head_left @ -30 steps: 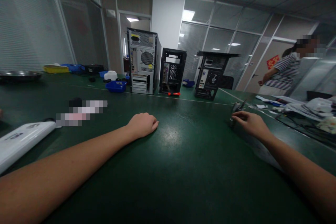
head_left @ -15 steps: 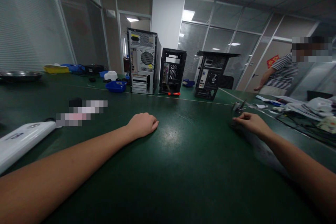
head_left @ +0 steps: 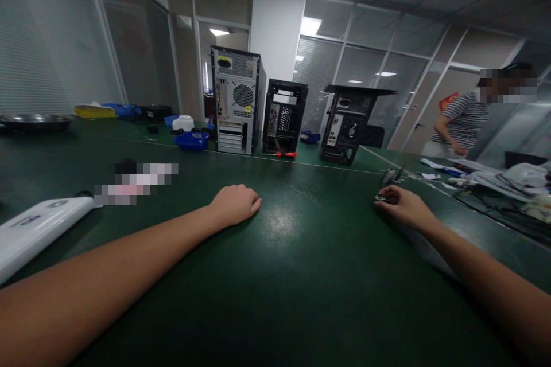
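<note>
My left hand (head_left: 235, 204) rests as a loose fist on the green table (head_left: 293, 275), holding nothing. My right hand (head_left: 404, 206) lies further right on the table with its fingertips pinched on a small dark metal part (head_left: 380, 197). Just behind that hand a small grey metal piece (head_left: 391, 175) stands on the table. Three computer cases stand upright across the table: a silver one (head_left: 236, 100), a black one (head_left: 284, 116) and another black one (head_left: 348, 126) with its side panel off.
A red-handled screwdriver (head_left: 284, 154) lies in front of the cases, a blue bin (head_left: 191, 140) to their left. A white panel (head_left: 34, 229) lies at the near left. Cables and papers (head_left: 495, 183) clutter the right side, where a person in a striped shirt (head_left: 462, 123) stands.
My right hand has slid slightly left and closed its fingertips on the small part. My left hand has stayed put. The person at the right has turned and lowered an arm.
</note>
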Tool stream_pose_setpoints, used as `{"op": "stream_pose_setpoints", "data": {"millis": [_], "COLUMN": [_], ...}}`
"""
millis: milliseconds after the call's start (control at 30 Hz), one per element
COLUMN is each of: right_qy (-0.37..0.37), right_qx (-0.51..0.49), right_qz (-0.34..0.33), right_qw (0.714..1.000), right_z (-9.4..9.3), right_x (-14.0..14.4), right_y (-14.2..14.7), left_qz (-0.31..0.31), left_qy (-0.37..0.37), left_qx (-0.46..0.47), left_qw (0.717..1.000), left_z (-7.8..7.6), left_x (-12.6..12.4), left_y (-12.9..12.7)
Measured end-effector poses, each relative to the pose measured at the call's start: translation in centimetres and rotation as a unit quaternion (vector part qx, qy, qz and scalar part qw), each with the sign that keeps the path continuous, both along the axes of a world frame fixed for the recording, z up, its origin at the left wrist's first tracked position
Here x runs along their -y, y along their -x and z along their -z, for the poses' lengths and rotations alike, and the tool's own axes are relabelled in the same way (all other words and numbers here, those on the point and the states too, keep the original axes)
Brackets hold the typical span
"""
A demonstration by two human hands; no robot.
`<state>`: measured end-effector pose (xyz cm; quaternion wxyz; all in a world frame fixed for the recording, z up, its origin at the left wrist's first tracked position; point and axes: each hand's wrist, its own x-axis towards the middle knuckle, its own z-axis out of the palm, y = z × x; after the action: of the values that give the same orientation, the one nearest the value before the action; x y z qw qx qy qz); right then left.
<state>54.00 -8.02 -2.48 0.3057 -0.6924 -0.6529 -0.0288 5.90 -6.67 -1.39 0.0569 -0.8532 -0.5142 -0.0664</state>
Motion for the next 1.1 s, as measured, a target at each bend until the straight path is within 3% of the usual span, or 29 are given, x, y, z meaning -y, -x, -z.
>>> {"op": "stream_pose_setpoints", "data": {"millis": [167,367,500,600,700,900,1100], "right_qy": [-0.022,-0.037,-0.049,-0.066,-0.098,-0.122,-0.1], "right_qx": [0.074,0.152,0.17,0.155,0.112,0.066,0.065], "right_qz": [-0.047,-0.247,-0.34,-0.36,-0.357,-0.37,-0.38], "right_qw": [0.996,0.956,0.924,0.918,0.922,0.918,0.917], "right_z": [-1.1,-2.5,-2.1,-1.3,-0.5,-0.3,-0.1], "right_x": [0.1,1.3,1.8,1.6,1.6,2.0,1.8], "right_y": [4.4,16.2,23.6,27.1,28.3,27.7,28.1], "left_qz": [-0.032,-0.052,-0.003,0.07,0.1,0.14,0.116], "left_qy": [-0.011,-0.017,-0.017,-0.014,-0.033,-0.038,-0.055], "left_qx": [0.027,0.065,0.114,0.113,0.092,0.058,0.069], "left_qw": [0.999,0.996,0.993,0.991,0.99,0.988,0.989], "left_z": [0.3,0.3,0.2,0.3,0.5,0.5,0.6], "left_x": [-0.2,-0.1,0.1,0.3,0.3,0.4,0.6], "left_y": [-0.1,0.0,0.1,0.2,0.3,0.3,0.2]}}
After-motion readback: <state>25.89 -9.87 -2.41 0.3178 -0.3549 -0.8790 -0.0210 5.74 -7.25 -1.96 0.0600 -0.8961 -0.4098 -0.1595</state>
